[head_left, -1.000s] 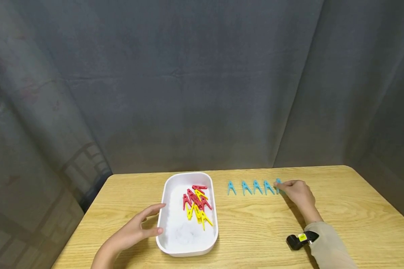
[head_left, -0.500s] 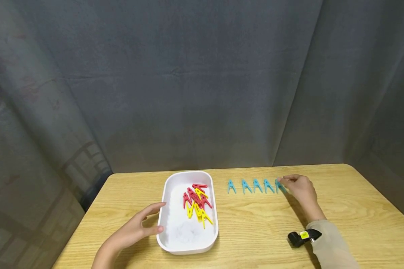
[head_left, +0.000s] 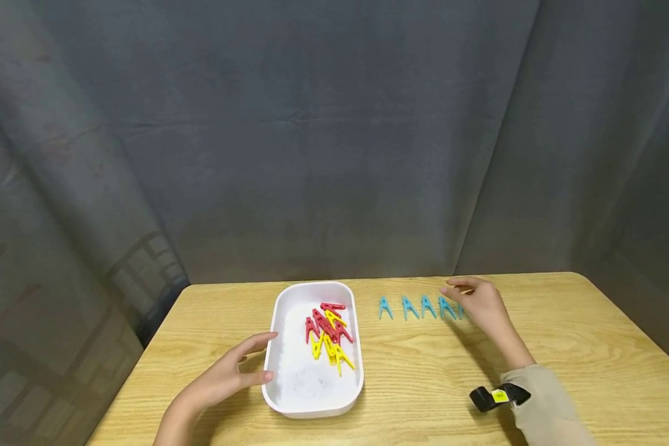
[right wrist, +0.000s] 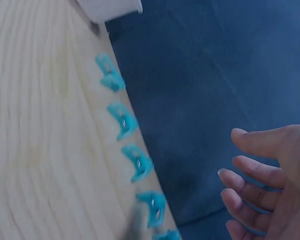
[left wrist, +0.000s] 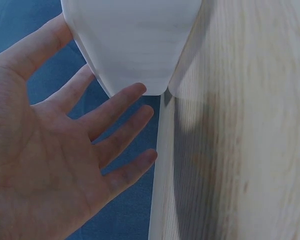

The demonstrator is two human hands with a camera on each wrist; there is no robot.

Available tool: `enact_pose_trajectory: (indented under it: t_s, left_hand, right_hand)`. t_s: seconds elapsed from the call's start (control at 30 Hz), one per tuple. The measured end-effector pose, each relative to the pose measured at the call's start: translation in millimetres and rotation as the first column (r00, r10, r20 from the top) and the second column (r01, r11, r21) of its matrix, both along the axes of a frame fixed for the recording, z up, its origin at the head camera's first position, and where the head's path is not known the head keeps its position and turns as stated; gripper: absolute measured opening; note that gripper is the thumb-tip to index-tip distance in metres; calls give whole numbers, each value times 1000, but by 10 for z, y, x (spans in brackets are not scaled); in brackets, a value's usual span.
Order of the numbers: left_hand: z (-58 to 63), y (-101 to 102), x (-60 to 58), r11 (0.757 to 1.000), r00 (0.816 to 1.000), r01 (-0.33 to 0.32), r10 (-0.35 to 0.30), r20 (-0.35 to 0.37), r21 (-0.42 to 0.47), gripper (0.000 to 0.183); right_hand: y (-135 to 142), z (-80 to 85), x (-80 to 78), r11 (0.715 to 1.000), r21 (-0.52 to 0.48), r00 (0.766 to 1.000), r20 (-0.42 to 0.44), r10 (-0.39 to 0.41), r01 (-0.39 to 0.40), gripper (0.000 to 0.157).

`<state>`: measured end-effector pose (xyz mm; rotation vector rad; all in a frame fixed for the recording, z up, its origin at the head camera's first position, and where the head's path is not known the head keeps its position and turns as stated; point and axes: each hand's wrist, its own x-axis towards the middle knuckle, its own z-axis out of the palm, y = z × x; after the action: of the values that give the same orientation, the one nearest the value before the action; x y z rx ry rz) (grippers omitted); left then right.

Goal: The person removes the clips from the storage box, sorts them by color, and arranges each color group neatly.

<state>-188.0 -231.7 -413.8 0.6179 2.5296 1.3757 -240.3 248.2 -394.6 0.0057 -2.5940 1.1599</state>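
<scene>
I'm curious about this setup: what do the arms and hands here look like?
They are human, without gloves. Behind the right hand is a pale beige sleeve, with a black device bearing a yellow label at its cuff; the label is too small to read. The left hand and forearm are bare where visible.

Beige sleeve (head_left: 545,406), black camera (head_left: 482,399), yellow label (head_left: 499,396)

Yellow label (head_left: 499,396), on the black wrist device (head_left: 482,399), lettering too small to read
</scene>
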Motion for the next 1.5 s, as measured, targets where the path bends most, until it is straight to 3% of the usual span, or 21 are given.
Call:
enact_pose_trajectory:
  t_s: [0.33,0.57,0.73,0.97,1.27,1.37,1.5]
  left_hand:
    - [18,-15,7,1000,1000,2,-2,19,8,66]
    - [19,19,13,1000,998,-28,27,63,11,65]
    - [6,29,15,999,997,-33,33,67,7,64]
    - [9,26,13,1000,998,-25,24,53,11,65]
    - [26,22,18,1000,998,-23,22,58,18,65]
    - [28,26,19,1000,998,-24,23,59,17,65]
    - [28,30,14,1000,998,-20,19,55,18,65]
  right_hand:
    - [-303,131,81,990,-2,990,-35,140,-140,30]
    - [-507,173,153,980,27,978,-73,198,-196,25]
    - [-665,153,176,960,34,955,-91,281,-279,20]
    - [-923,151,148,910,57,904,-108,414,-410,17]
    - [-1246,122,67,830,90,821,-123,557,-550,18]
    - [-1349,136,50,797,94,790,-101,604,-597,20]
    - [-1485,145,7,731,142,730,-69,680,-667,22]
